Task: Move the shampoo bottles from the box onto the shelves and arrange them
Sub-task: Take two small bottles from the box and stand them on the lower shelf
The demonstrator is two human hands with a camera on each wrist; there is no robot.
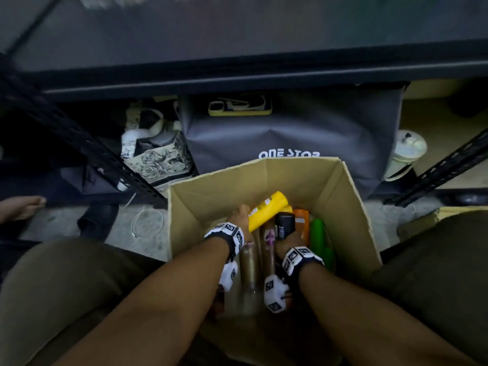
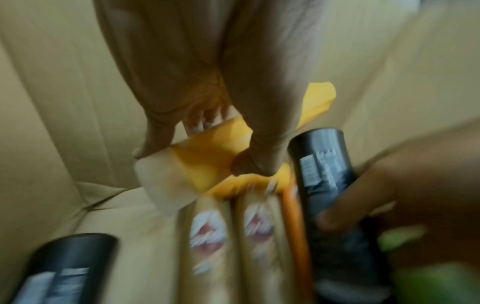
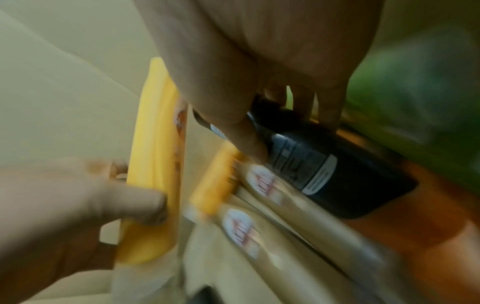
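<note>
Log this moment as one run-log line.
left hand: grips yellow bottle | right hand: grips black bottle | both inside box

Dim, seemingly motion-blurred wrist views

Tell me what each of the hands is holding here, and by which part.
The left hand grips the yellow bottle around its lower body, near the white cap. The right hand grips the black bottle around its middle.
</note>
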